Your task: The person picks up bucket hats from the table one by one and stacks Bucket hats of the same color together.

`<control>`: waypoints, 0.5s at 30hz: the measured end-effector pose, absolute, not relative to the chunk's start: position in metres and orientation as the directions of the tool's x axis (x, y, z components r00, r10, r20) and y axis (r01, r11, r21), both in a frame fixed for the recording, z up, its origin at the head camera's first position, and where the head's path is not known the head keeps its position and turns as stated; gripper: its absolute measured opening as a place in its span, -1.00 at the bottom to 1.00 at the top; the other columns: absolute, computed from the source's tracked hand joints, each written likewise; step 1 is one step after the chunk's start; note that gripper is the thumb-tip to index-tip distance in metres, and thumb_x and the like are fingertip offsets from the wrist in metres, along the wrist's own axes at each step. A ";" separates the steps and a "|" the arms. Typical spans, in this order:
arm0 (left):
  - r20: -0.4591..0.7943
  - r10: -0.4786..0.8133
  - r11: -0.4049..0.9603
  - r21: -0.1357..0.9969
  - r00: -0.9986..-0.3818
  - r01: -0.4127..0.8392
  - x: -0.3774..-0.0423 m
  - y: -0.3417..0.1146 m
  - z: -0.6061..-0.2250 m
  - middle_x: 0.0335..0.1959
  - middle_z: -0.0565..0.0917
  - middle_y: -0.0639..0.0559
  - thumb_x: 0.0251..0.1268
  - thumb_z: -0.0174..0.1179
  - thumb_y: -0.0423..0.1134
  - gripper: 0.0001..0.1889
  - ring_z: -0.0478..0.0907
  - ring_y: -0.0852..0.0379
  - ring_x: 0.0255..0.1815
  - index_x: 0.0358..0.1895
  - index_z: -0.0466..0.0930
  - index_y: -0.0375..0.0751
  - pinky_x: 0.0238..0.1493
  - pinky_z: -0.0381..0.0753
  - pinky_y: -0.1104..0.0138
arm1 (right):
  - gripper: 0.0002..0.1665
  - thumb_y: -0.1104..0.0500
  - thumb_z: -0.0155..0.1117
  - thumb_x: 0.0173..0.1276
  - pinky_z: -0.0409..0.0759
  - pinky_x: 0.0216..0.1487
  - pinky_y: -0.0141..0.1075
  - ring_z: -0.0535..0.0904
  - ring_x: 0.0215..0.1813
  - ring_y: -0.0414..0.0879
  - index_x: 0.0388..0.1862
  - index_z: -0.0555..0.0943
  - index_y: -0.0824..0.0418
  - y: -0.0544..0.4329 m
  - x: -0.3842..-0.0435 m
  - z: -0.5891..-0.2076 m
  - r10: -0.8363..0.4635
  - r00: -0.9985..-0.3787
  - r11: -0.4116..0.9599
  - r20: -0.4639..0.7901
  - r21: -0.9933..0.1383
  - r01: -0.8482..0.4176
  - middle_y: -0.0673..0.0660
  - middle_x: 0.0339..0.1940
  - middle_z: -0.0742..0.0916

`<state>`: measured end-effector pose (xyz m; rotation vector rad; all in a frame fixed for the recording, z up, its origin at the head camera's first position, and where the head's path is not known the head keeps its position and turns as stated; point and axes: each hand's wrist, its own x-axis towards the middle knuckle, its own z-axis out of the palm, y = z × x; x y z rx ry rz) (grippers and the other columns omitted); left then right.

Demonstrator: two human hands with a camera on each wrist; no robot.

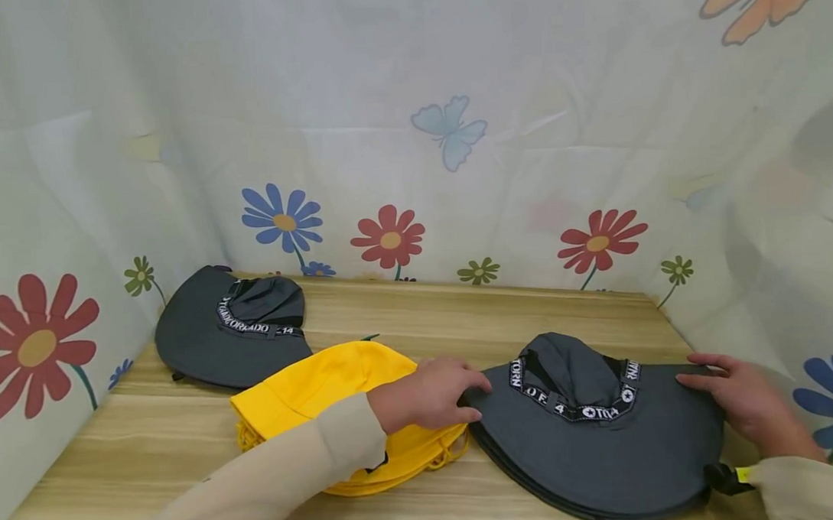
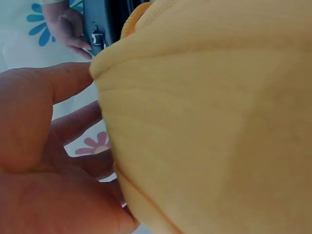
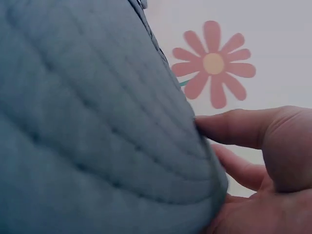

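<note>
On the table [image 1: 107,470], middle hats [image 1: 331,381] lie between a back-left hat [image 1: 209,344] and a stack [image 1: 602,452] at right.

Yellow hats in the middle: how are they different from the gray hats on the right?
The yellow hats are bright, but the gray hats are dark. The gray hats show a black band with white writing; the yellow hats show thin yellow cords. A sleeve hides part of the yellow hats, while the gray hats' top is mostly in view. Both lie in layers on the wooden table.
</note>
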<state>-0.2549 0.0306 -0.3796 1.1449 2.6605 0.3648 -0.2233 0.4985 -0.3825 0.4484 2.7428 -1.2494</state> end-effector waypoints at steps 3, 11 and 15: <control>-0.149 0.728 0.684 0.224 -0.669 0.694 -0.253 0.032 -0.383 0.44 0.50 0.13 0.43 0.24 0.15 -0.57 0.41 -0.01 0.43 0.32 0.58 0.32 0.38 0.35 0.01 | -0.09 -0.02 0.31 0.49 0.64 0.06 -0.08 0.33 0.34 0.55 0.48 0.21 0.58 0.495 -0.224 -0.388 0.197 -0.963 0.743 -0.183 -0.613 0.268 0.74 0.46 0.19; -0.164 0.754 0.655 0.256 -0.636 0.711 -0.254 0.021 -0.390 0.55 0.38 0.09 0.51 0.13 0.16 -0.57 0.25 0.02 0.59 0.36 0.54 0.31 0.57 0.16 -0.02 | -0.07 -0.08 0.29 0.49 0.37 0.28 0.41 0.20 0.37 0.67 0.46 0.21 0.59 0.483 -0.225 -0.388 0.157 -0.969 0.829 -0.189 -0.508 0.234 0.77 0.44 0.17; -0.137 0.736 0.672 0.266 -0.663 0.691 -0.247 0.000 -0.380 0.57 0.34 0.05 0.55 0.11 0.08 -0.57 0.18 -0.01 0.62 0.41 0.49 0.27 0.61 0.11 -0.03 | -0.09 -0.16 0.29 0.48 0.34 0.22 0.48 0.17 0.39 0.67 0.45 0.31 0.52 0.460 -0.218 -0.376 0.058 -0.995 0.887 -0.087 -0.452 0.091 0.71 0.45 0.25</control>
